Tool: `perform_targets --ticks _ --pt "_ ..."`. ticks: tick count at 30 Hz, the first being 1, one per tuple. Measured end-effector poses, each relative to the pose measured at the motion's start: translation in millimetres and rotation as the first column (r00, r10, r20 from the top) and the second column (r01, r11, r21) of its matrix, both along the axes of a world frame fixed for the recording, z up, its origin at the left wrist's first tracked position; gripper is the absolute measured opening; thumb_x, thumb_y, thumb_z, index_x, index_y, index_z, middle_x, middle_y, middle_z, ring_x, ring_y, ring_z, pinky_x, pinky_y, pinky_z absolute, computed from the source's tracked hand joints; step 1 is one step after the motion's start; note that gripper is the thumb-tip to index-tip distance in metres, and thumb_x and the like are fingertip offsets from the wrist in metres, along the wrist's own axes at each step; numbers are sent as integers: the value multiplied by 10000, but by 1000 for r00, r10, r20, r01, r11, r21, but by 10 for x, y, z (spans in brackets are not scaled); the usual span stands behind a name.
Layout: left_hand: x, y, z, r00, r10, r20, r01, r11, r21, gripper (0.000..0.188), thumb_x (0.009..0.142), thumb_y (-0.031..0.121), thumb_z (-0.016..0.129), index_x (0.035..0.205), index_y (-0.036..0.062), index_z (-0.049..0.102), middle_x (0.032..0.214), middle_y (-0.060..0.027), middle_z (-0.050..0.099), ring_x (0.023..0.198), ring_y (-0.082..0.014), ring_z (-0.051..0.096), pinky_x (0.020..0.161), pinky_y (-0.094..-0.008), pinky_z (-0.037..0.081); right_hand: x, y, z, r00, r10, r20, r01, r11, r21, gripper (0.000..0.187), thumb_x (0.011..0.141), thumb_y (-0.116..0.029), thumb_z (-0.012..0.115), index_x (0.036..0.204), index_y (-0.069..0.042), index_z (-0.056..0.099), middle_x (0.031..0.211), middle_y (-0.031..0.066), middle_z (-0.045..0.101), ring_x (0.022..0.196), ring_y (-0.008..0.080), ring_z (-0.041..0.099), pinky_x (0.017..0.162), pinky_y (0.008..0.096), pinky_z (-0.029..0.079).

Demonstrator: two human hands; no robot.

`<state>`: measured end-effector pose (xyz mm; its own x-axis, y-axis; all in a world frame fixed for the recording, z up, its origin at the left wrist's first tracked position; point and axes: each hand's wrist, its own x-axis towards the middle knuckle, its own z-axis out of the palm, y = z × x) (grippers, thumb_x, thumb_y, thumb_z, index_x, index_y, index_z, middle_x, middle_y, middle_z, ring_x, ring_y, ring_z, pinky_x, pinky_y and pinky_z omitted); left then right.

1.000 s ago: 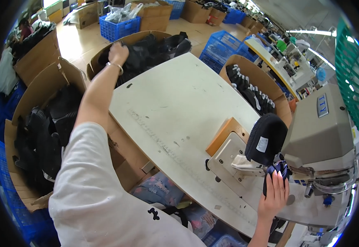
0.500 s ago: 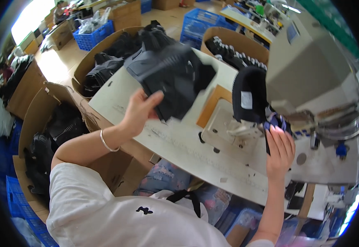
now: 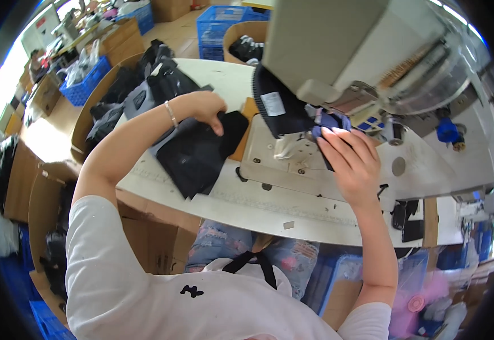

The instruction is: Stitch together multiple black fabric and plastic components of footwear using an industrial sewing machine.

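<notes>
My left hand (image 3: 204,109) is over flat black fabric pieces (image 3: 196,156) lying on the left part of the white sewing table. Its thumb points down, apart from the fingers, and I see nothing gripped between them. My right hand (image 3: 352,158) pinches the dark-blue end (image 3: 332,120) of a black fabric piece (image 3: 281,107) under the head of the sewing machine (image 3: 326,39). That piece bears a white label and has a ribbed edge. The undersides of the right fingertips are hidden.
More dark pieces are heaped at the table's left end and in a cardboard box (image 3: 79,127) beside it. An orange-brown board (image 3: 245,148) edges the machine's metal plate (image 3: 272,161). A blue crate (image 3: 216,25) stands behind; a black phone-like object (image 3: 412,229) lies right.
The black pieces that were raised at my left hand now lie lower on the table, and that hand is above them. My right hand stays at the machine. The view has shifted right.
</notes>
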<state>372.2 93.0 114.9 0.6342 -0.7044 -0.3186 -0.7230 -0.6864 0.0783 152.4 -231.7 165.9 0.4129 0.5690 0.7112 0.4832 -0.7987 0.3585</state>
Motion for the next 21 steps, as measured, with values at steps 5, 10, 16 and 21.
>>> perform_targets --ticks 5,10,16,21 --pt "-507 -96 431 973 -217 -83 216 976 -25 569 715 457 887 933 -26 682 686 -165 642 708 -371 647 723 -440 508 -25 -50 -93 999 -40 -15 40 999 -1 276 821 -119 674 1077 -104 776 1143 37 734 1102 208 680 1011 380 521" --pt "-1011 -218 832 962 -40 -270 -168 695 -699 502 814 301 864 701 0 478 605 -4 439 662 -62 395 584 -328 380 -70 -24 -116 998 -67 -2 67 997 -38 284 825 -120 662 1087 -79 765 1185 65 719 1102 219 677 1019 381 509" --pt "-953 -612 838 876 151 -458 -478 392 -786 298 869 254 829 983 -12 756 798 15 710 732 -67 625 687 -259 515 -71 -38 -105 998 -64 3 64 997 -52 292 809 -106 664 1079 -71 772 1200 59 714 1103 216 672 1021 386 504" --pt "-679 -665 784 995 104 11 -28 367 -930 293 845 171 832 1058 -12 747 954 -38 756 873 -137 678 794 -294 553 -79 -25 -140 998 -57 7 57 998 -23 262 806 -104 679 1043 -72 786 1185 50 725 1107 212 673 1008 385 505"
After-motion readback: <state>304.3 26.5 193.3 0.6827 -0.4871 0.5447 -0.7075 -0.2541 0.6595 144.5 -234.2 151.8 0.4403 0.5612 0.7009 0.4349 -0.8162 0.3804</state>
